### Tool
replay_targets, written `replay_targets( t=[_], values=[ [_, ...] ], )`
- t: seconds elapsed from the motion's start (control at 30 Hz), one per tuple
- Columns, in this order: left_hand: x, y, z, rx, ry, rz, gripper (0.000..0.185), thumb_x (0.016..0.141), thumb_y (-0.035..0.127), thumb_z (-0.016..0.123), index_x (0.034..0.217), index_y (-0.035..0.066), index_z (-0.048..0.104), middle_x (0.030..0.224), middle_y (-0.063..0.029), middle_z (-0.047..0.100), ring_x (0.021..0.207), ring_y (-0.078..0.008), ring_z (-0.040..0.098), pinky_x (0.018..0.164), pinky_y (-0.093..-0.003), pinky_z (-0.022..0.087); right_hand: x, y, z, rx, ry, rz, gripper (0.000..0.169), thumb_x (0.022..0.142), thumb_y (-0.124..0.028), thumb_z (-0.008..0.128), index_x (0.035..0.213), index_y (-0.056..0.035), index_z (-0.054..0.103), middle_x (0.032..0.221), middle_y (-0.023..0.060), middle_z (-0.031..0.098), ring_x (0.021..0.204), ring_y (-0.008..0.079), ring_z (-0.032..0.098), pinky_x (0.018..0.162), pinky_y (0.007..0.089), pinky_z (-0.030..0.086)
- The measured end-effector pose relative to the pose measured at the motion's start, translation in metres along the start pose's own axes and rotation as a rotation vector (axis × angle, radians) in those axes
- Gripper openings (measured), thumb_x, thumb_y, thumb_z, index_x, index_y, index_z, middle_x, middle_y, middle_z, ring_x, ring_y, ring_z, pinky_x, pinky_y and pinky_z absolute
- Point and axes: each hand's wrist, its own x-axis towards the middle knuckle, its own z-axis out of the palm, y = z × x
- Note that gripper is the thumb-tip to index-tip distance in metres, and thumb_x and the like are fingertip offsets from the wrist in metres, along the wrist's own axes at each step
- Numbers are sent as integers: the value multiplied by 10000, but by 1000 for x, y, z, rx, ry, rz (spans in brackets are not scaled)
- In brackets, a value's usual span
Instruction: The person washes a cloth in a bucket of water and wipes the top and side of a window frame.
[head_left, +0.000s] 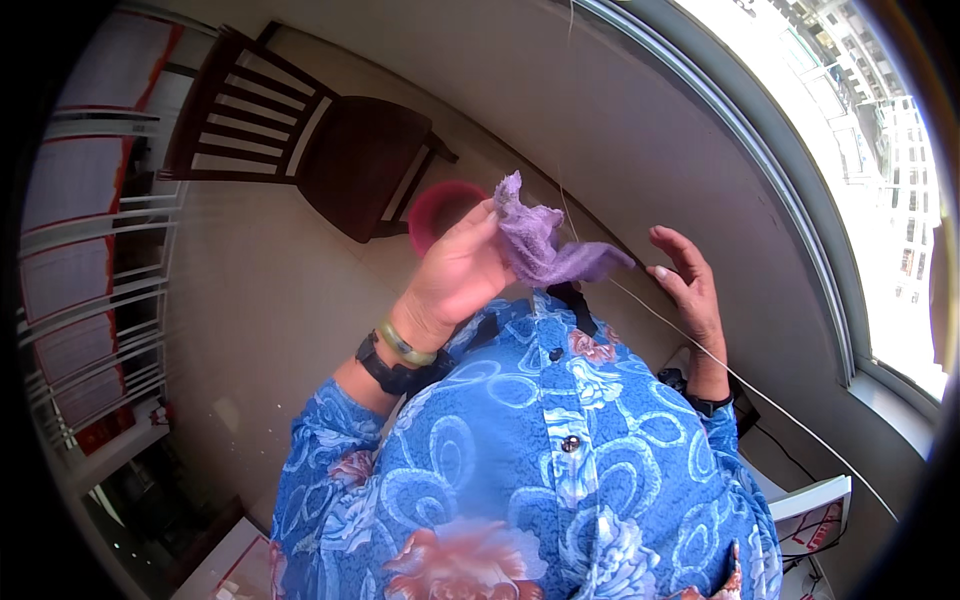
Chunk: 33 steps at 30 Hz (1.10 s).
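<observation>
A crumpled purple cloth (544, 240) is in my left hand (463, 274), pinched between thumb and fingers in front of my chest. One end of the cloth trails off to the right, loose and slightly blurred. My right hand (688, 281) is raised near the wall, fingers apart, holding nothing and not touching the cloth. Beyond my left hand, a pink-red basin (426, 217) stands on the floor, partly hidden by that hand.
A dark wooden chair (367, 161) stands by the wall ahead. A thin pale cord (675, 328) runs slantwise past my right hand. The window frame (757, 120) curves along the right. Railed shelving (97, 292) with red-edged sheets is on the left. A white-framed object (814, 499) sits lower right.
</observation>
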Motion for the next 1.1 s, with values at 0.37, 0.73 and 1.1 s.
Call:
replay_targets(
  t=[0.37, 0.73, 1.1],
  values=[
    [27, -43, -64, -118, 67, 95, 409, 962, 163, 525, 1362, 144, 440, 1323, -43, 519, 1217, -208, 501, 1034, -441, 399, -57, 157, -64, -159, 146, 744, 262, 874, -222, 619, 1112, -115, 632, 945, 36, 636, 825, 115, 604, 640, 256, 493],
    [-13, 2, 34, 58, -258, 289, 286, 961, 123, 511, 1242, 75, 536, 1260, -100, 576, 1185, -224, 532, 1065, -426, 371, 64, -22, 72, 757, -4, 216, 644, 944, -666, 229, 1132, -93, 455, 807, 122, 648, 722, 236, 668, 608, 318, 558],
    [-7, -5, -29, -21, 144, 452, 298, 982, 137, 452, 1275, 111, 503, 1270, -80, 558, 1212, -241, 511, 1083, -462, 347, 96, 47, 75, 136, 480, 38, 635, 975, -280, 507, 1499, -133, 180, 1013, 97, 632, 814, 140, 629, 649, 265, 527]
  ],
)
